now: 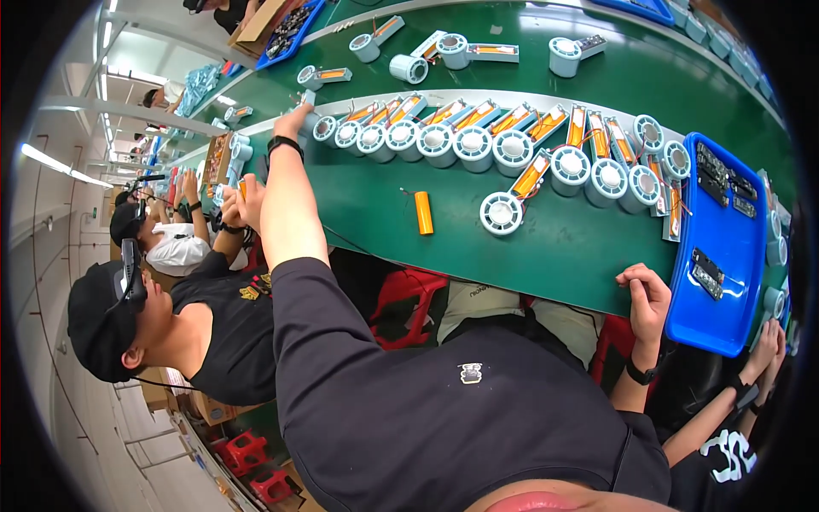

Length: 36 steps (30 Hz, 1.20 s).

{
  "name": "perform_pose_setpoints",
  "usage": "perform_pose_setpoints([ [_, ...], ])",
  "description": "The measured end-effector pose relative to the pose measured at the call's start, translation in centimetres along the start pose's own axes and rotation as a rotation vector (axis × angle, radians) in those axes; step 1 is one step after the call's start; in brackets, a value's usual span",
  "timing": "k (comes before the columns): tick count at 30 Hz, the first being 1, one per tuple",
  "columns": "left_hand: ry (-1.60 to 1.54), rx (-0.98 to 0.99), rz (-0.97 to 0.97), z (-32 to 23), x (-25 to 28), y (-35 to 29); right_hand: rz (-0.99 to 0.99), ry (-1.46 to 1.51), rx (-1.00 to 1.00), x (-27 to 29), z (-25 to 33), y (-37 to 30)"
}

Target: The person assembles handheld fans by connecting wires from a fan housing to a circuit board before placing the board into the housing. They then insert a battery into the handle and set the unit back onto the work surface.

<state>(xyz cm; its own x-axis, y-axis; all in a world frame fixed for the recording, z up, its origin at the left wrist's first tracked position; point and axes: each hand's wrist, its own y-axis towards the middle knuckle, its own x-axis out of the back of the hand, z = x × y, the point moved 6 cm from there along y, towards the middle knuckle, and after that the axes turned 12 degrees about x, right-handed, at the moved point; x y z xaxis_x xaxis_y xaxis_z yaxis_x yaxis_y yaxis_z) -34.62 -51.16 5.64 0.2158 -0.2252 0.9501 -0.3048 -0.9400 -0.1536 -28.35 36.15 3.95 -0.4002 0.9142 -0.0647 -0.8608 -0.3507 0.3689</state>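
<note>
My left hand [294, 121] is stretched to the far left end of a row of light-blue handheld fan bodies, its fingers closed on a light-blue fan body [309, 101]; part of that grip is hidden. Round fan heads [436, 143] face me along the row, with orange batteries and thin wires showing in the handles behind. One fan body [502, 212] lies nearer to me, and left of it a loose orange battery [424, 212] lies on the green table. At the table's front edge rests my right hand [646, 300], fingers loosely curled and apart, holding nothing visible.
A blue tray [725, 333] with several dark circuit boards stands beside my right hand. More fan bodies [565, 58] lie across the green table [358, 205]. On my left a co-worker [119, 316] holds an orange part; another person's hands [766, 350] are at the right.
</note>
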Motion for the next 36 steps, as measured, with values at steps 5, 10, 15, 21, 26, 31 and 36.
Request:
perform_pose_setpoints([
  [5,-0.215,-0.047,0.237,-0.2,-3.9,1.3,-0.045,0.016,-0.002,0.3,-0.3,-0.1],
  [10,0.318,0.102,0.095,-3.5,-1.1,-7.9,-0.015,0.012,0.004,0.2,-0.2,-0.3],
  [15,-0.046,0.108,-0.475,-8.9,5.9,-20.3,-0.009,0.012,0.049,0.6,-1.1,-0.3],
  [21,-0.866,-0.751,0.090,-13.4,6.7,-33.7,0.017,0.026,-0.018,1.3,-1.7,-0.9],
  [26,-0.531,-1.440,0.366,-10.5,1.3,-54.7,-0.029,-0.035,0.012,-1.0,0.2,-0.6],
  [31,-0.345,-1.599,0.581,-7.9,-4.4,-62.7,0.246,-0.391,0.203,-6.9,5.0,0.9],
  [36,-0.429,-1.541,0.410,-6.6,-4.1,-62.9,0.272,-0.722,0.059,-6.0,2.9,-0.3],
])
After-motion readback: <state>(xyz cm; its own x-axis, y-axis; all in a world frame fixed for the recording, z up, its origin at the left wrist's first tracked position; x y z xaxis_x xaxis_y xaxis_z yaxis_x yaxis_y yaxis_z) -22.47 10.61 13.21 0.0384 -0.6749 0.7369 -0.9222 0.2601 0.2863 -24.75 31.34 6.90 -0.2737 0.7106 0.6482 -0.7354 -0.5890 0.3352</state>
